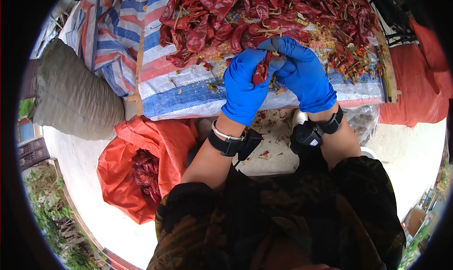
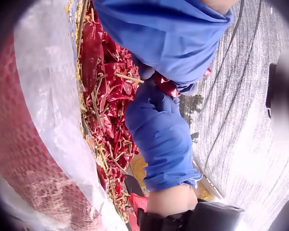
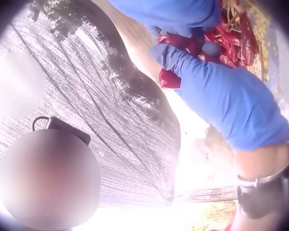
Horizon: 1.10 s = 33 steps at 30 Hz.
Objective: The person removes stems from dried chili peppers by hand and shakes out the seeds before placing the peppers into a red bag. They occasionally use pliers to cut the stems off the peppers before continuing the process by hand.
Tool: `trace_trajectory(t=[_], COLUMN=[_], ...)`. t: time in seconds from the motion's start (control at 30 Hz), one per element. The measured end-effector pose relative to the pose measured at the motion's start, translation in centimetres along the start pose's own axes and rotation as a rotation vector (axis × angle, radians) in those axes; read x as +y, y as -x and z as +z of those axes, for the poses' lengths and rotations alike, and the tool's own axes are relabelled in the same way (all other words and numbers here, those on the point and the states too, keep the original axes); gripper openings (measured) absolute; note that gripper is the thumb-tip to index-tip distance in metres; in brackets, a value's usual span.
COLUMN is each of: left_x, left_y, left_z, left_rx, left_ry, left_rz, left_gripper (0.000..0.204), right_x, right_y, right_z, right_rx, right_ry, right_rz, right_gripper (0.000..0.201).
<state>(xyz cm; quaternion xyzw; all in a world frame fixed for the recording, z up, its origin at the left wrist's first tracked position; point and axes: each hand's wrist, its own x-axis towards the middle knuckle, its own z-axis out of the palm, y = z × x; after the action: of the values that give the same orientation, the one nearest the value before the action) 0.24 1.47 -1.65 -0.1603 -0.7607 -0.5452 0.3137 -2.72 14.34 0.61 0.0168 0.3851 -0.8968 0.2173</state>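
Both hands wear blue gloves and meet over the near part of a striped sheet (image 1: 184,93). Between the fingers of my left hand (image 1: 244,83) is a dried red chili pepper (image 1: 261,73), its lower end sticking out below. My right hand (image 1: 304,74) pinches the same chili at its upper end, fingertips against the left ones. In the left wrist view, a glossy strip of the chili (image 2: 166,86) shows between the gloves. From the right wrist, its red end (image 3: 169,79) pokes out past the left hand (image 3: 226,98); the rest is hidden by the fingers.
A heap of dried chilies (image 1: 264,8) covers the sheet's far side, with loose seeds and stems (image 1: 351,64) at right. Below left, an open red sack (image 1: 141,138) contains more chilies. A full grey-green sack (image 1: 75,93) stands left; red bags (image 1: 415,86) stand right.
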Motion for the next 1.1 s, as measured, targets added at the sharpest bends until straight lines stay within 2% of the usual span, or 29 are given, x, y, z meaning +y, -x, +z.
trace_trajectory(t=[0.07,0.1,0.17,0.23,0.3,0.33,0.37,0.4,0.43,0.5,0.53,0.6,0.7,0.73,0.8,0.83,0.9,0.93,1.0,1.03,1.1], left_x=[-0.5,-0.6,-0.7,-0.4,0.1,0.1,0.0,0.1,0.2,0.7,1.1,2.0,2.9,2.7,2.2,2.2,2.2,1.8,1.0,0.9,0.8], left_y=[0.4,0.4,0.3,0.3,0.5,0.7,0.9,0.8,0.7,0.1,-0.4,-1.2,-1.3,-1.2,-0.7,-0.6,-0.4,-0.1,0.3,0.3,0.1], left_z=[0.1,0.0,-0.3,-0.4,0.0,0.2,0.4,0.5,0.3,-0.2,-0.4,-0.9,-1.5,-1.5,-1.4,-1.3,-1.2,-0.8,0.0,0.2,0.4], left_rx=[0.027,0.058,0.043,0.027,0.004,0.005,-0.015,-0.034,-0.033,-0.165,-0.167,-0.329,-0.34,-0.341,-0.302,-0.305,-0.24,-0.241,-0.106,-0.106,-0.053], left_ry=[-0.036,-0.075,-0.119,-0.163,0.013,0.012,0.085,0.158,0.158,0.103,0.104,0.579,0.724,0.724,0.744,0.742,0.607,0.607,0.426,0.427,0.128], left_rz=[0.062,0.124,0.162,0.2,-0.084,-0.084,-0.242,-0.401,-0.401,-0.428,-0.43,-0.706,-0.761,-0.761,-0.764,-0.765,-0.696,-0.697,-0.424,-0.424,-0.21], left_gripper=[0.028,0.029,0.03,0.032,0.035,0.035,0.034,0.033,0.033,0.034,0.034,0.03,0.023,0.023,0.019,0.019,0.018,0.018,0.021,0.021,0.021], right_x=[0.3,0.4,0.5,0.2,-0.2,-0.4,-0.6,-0.9,-1.3,-1.6,-1.8,-2.0,-2.0,-1.1,1.1,1.2,1.2,1.2,1.3,1.4,1.7], right_y=[-0.1,-0.1,0.0,0.3,0.6,0.6,0.7,0.9,1.1,1.4,1.4,1.2,1.6,1.4,1.0,1.1,1.3,1.5,1.7,1.6,1.3], right_z=[-0.9,-0.9,-0.8,-0.5,0.1,0.6,1.1,1.3,1.5,1.7,1.4,0.6,-0.2,-0.5,-0.8,-0.9,-0.7,-0.3,0.5,0.4,0.4], right_rx=[-0.148,-0.147,-0.207,-0.19,-0.172,-0.044,0.087,0.084,0.083,0.12,0.123,0.008,-0.093,-0.092,-0.213,-0.21,-0.199,-0.198,-0.034,-0.033,-0.052], right_ry=[-0.284,-0.285,-0.475,-0.368,-0.261,0.195,0.649,0.852,0.852,1.04,1.04,0.909,0.92,0.919,0.724,0.721,0.646,0.645,0.625,0.625,0.121], right_rz=[0.142,0.141,0.264,0.225,0.189,-0.105,-0.398,-0.53,-0.529,-0.479,-0.477,-0.399,-0.311,-0.311,-0.546,-0.546,-0.387,-0.387,-0.274,-0.274,-0.218], right_gripper=[0.023,0.023,0.025,0.022,0.018,0.015,0.013,0.009,0.009,0.007,0.007,0.008,0.018,0.018,0.033,0.033,0.042,0.042,0.036,0.036,0.025])
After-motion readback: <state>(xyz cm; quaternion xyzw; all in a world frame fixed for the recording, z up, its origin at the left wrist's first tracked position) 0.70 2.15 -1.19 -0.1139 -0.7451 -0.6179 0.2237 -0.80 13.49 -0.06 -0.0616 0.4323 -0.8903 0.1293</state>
